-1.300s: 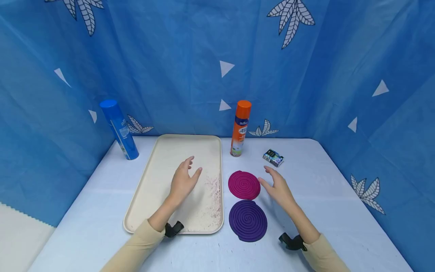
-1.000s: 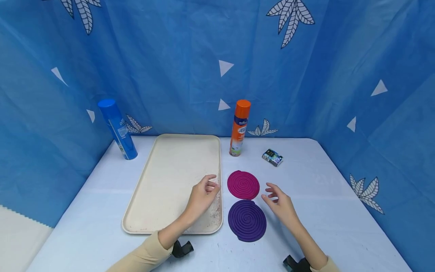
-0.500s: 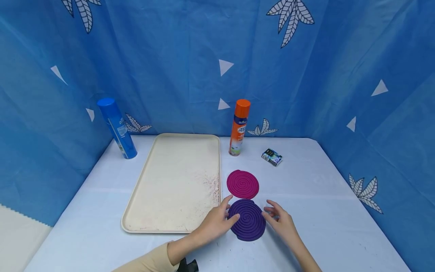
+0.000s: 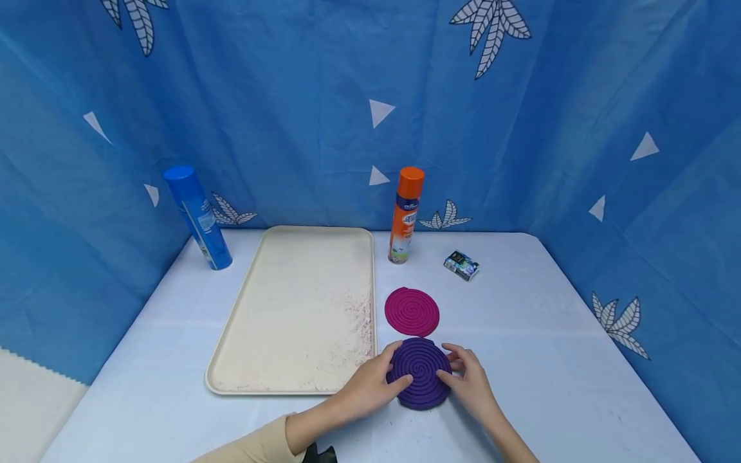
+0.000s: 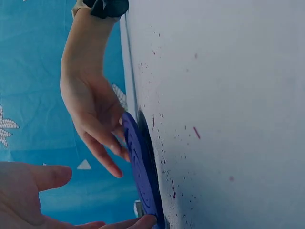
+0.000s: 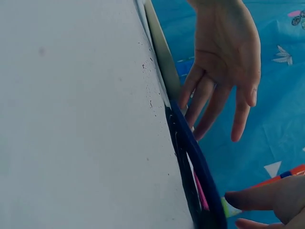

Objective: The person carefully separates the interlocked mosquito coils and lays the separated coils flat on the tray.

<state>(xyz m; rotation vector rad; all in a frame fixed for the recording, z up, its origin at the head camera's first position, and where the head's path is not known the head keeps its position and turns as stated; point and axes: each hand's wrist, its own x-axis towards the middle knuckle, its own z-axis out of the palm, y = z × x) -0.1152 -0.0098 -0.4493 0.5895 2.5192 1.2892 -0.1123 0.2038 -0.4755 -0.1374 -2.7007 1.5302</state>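
Note:
A purple round mat point(image 4: 421, 370) with spiral ridges lies between my two hands. My left hand point(image 4: 370, 389) is at its left edge, fingers spread and fingertips right at the rim. The left wrist view shows the left thumb point(image 5: 59, 175) well apart from the mat. On the other side my right hand point(image 4: 470, 382) holds the right edge, thumb above and fingers partly hidden behind the rim. That edge stands raised, with a dark gap under the mat point(image 6: 193, 143) in the right wrist view. Just behind lies a pink spiral mat point(image 4: 412, 312).
A cream tray point(image 4: 231, 334) with reddish specks lies to the left. A blue spray can point(image 4: 202, 222) stands at back left, an orange spray can point(image 4: 404, 215) at back centre. A small patterned box point(image 4: 462, 265) sits to its right. Blue cloth point(image 4: 312, 128) surrounds the white table point(image 4: 550, 386).
My left hand has come from over the tray to the purple mat. My right hand has come down from beside the pink mat and taken the purple mat's right edge, which has risen.

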